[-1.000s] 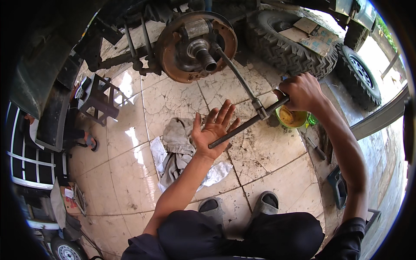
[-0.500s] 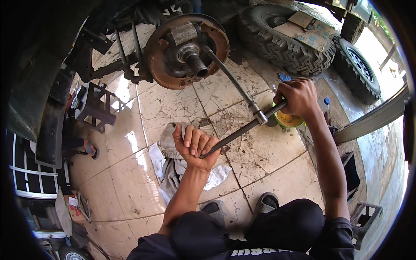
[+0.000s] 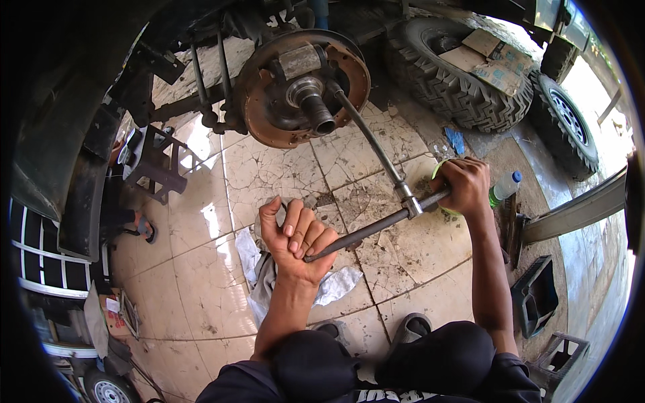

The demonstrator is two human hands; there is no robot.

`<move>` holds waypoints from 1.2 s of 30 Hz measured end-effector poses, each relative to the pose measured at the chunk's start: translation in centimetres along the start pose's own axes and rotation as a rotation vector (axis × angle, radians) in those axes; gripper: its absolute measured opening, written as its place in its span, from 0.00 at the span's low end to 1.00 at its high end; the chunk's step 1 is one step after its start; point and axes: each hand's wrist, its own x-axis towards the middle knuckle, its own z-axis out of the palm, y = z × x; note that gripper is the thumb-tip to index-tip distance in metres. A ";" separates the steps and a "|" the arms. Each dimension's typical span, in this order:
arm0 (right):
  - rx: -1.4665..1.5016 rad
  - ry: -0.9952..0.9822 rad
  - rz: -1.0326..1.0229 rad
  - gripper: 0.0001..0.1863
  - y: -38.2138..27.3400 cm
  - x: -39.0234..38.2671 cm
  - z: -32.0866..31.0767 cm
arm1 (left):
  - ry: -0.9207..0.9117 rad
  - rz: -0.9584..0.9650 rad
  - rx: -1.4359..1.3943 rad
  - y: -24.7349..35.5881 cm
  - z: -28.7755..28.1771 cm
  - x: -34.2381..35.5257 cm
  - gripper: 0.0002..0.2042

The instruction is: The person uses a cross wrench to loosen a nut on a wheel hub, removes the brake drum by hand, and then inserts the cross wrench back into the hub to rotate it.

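Hands on the bar, both of them. My left hand (image 3: 295,235) curls loosely round the near end of the T-handle wrench (image 3: 376,225), fingers half-closed, palm up. Moving right, the long shaft (image 3: 369,144) runs up from the cross joint to the rusty brake hub (image 3: 299,87), socket seated beside the spindle. My right hand (image 3: 465,185) clamps tight on the far end, just in front of a green tub (image 3: 440,171). I judge I'm mid-turn on a hub fastener; next calls for a firmer left grip and even, opposed pressure.
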 end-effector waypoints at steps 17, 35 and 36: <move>0.161 -0.633 0.122 0.58 -6.5 1.8 -1.2 | 0.245 -0.015 0.004 0.6 -3.5 -0.2 0.17; 0.261 -0.420 0.543 0.12 -9.7 0.5 3.3 | 0.218 -0.065 0.376 -0.5 -4.3 -1.3 0.15; 0.283 -0.411 0.564 0.13 -9.8 -0.3 3.3 | 0.211 -0.073 0.437 -0.4 -4.5 -1.6 0.15</move>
